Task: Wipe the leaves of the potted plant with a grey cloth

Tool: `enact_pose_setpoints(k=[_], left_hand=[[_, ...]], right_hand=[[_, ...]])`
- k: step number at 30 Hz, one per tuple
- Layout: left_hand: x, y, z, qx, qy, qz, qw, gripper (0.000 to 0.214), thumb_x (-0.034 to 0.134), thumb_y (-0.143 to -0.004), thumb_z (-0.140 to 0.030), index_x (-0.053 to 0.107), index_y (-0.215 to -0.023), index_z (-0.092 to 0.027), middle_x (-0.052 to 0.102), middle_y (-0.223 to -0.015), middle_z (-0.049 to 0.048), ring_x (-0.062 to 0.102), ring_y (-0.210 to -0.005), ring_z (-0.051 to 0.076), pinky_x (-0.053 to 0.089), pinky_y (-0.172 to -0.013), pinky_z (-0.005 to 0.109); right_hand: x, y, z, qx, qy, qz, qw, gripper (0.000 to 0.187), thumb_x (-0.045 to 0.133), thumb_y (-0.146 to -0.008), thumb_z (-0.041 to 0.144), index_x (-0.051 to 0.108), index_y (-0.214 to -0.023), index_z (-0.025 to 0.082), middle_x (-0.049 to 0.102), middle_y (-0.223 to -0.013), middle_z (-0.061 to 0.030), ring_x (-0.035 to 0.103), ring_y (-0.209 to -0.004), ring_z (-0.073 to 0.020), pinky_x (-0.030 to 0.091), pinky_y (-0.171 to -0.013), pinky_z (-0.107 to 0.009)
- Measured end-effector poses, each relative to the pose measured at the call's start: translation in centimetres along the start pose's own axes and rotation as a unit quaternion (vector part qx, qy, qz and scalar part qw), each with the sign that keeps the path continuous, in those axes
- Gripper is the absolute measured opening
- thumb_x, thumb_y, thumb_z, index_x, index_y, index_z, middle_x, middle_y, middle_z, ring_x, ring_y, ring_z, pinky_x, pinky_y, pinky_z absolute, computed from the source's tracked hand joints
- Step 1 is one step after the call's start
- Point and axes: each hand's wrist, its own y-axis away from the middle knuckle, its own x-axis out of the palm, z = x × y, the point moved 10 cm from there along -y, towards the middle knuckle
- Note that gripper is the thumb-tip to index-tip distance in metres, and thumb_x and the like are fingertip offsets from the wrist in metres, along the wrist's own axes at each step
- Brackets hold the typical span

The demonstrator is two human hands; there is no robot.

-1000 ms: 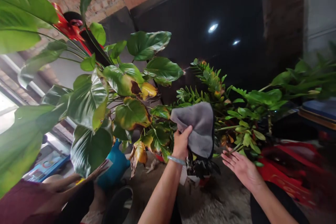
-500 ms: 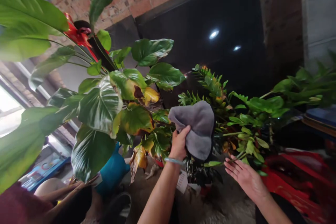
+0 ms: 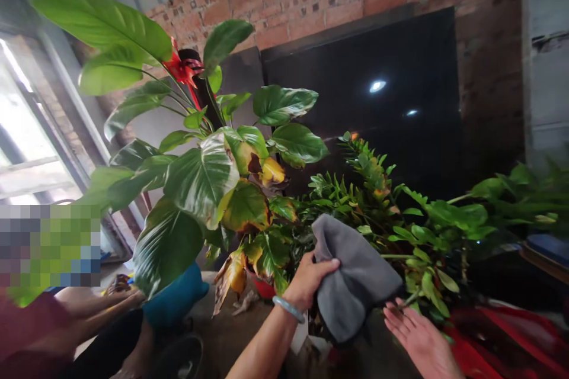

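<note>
My left hand (image 3: 306, 279), with a pale bangle (image 3: 288, 309) on the wrist, grips a grey cloth (image 3: 355, 272) between thumb and fingers. The cloth hangs folded in front of the potted plants, its right corner close to my other hand. Palm up and fingers stretched out, my right hand (image 3: 415, 328) holds nothing; its fingertips are near the cloth's corner and a green stem. Left of the cloth stands a tall plant with large leaves (image 3: 202, 172), some yellow and brown. Behind the cloth grows a plant with small glossy leaves (image 3: 368, 166).
A person in a dark red top (image 3: 44, 331) sits at the lower left beside a blue container (image 3: 178, 296). A red bag-like object (image 3: 498, 340) lies at the lower right. A black panel (image 3: 355, 118) leans against the brick wall (image 3: 320, 6).
The grey cloth has swung down and to the right, toward my right hand. My view has shifted, so the plants sit farther right and lower.
</note>
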Motion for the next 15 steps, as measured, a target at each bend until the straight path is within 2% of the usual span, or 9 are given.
enact_pose_setpoints(k=[2,3,5,8,10,12,15], left_hand=[[-0.2,-1.0,-0.4,0.019,0.037,-0.052,0.998,0.045,0.092,-0.044,-0.029,0.072,-0.082,-0.014,0.076,-0.077,0.0097,0.071,-0.075,0.026,0.056,-0.079,0.039],[-0.4,-1.2,0.3,0.015,0.047,-0.073,0.996,0.043,0.091,-0.047,-0.027,0.071,-0.082,-0.014,0.075,-0.076,0.0099,0.071,-0.075,0.027,0.056,-0.079,0.039],[-0.9,-1.0,3.1,-0.013,0.040,-0.091,0.995,0.035,0.088,-0.051,-0.025,0.070,-0.079,-0.013,0.073,-0.070,0.0097,0.071,-0.072,0.027,0.055,-0.078,0.040],[-1.7,0.4,7.6,-0.067,-0.015,-0.051,0.996,0.026,0.085,-0.052,-0.022,0.072,-0.073,-0.012,0.071,-0.063,0.0089,0.070,-0.068,0.029,0.055,-0.075,0.041],[-2.3,1.4,9.1,-0.092,-0.042,-0.015,0.995,0.028,0.085,-0.049,-0.019,0.073,-0.074,-0.014,0.074,-0.066,0.0081,0.071,-0.071,0.028,0.055,-0.075,0.040],[-2.5,1.7,8.5,-0.094,-0.045,0.003,0.995,0.036,0.086,-0.046,-0.019,0.073,-0.079,-0.014,0.076,-0.073,0.0085,0.071,-0.075,0.028,0.055,-0.076,0.040],[-2.0,0.9,4.8,-0.056,0.001,-0.009,0.998,0.048,0.090,-0.044,-0.022,0.071,-0.087,-0.012,0.075,-0.079,0.0109,0.071,-0.079,0.029,0.055,-0.080,0.041]], right_hand=[[0.3,0.0,-0.3,0.014,-0.005,-0.005,1.000,0.038,0.083,-0.054,0.039,0.076,-0.088,0.025,0.080,-0.092,-0.0089,0.074,-0.093,-0.0334,0.049,-0.102,-0.057],[0.5,0.0,-0.4,0.017,-0.005,-0.004,1.000,0.037,0.083,-0.054,0.039,0.076,-0.088,0.025,0.080,-0.092,-0.0092,0.074,-0.093,-0.0335,0.049,-0.102,-0.056],[1.0,-0.1,-0.4,0.020,-0.005,-0.008,1.000,0.034,0.082,-0.054,0.040,0.076,-0.084,0.026,0.080,-0.090,-0.0089,0.074,-0.092,-0.0337,0.051,-0.099,-0.056],[1.3,-0.2,0.3,0.022,-0.002,-0.017,1.000,0.027,0.081,-0.054,0.040,0.075,-0.077,0.026,0.080,-0.085,-0.0075,0.075,-0.087,-0.0331,0.053,-0.096,-0.056],[1.2,-0.2,1.2,0.018,0.008,-0.021,1.000,0.026,0.082,-0.052,0.037,0.075,-0.074,0.025,0.080,-0.082,-0.0073,0.074,-0.086,-0.0328,0.053,-0.096,-0.055],[0.9,0.0,2.1,0.022,0.020,-0.018,0.999,0.030,0.083,-0.050,0.035,0.075,-0.078,0.024,0.080,-0.085,-0.0084,0.074,-0.090,-0.0336,0.052,-0.098,-0.055],[0.3,0.4,3.2,0.024,0.025,-0.015,0.999,0.034,0.084,-0.053,0.038,0.075,-0.082,0.024,0.080,-0.093,-0.0096,0.073,-0.095,-0.0346,0.050,-0.101,-0.058]])
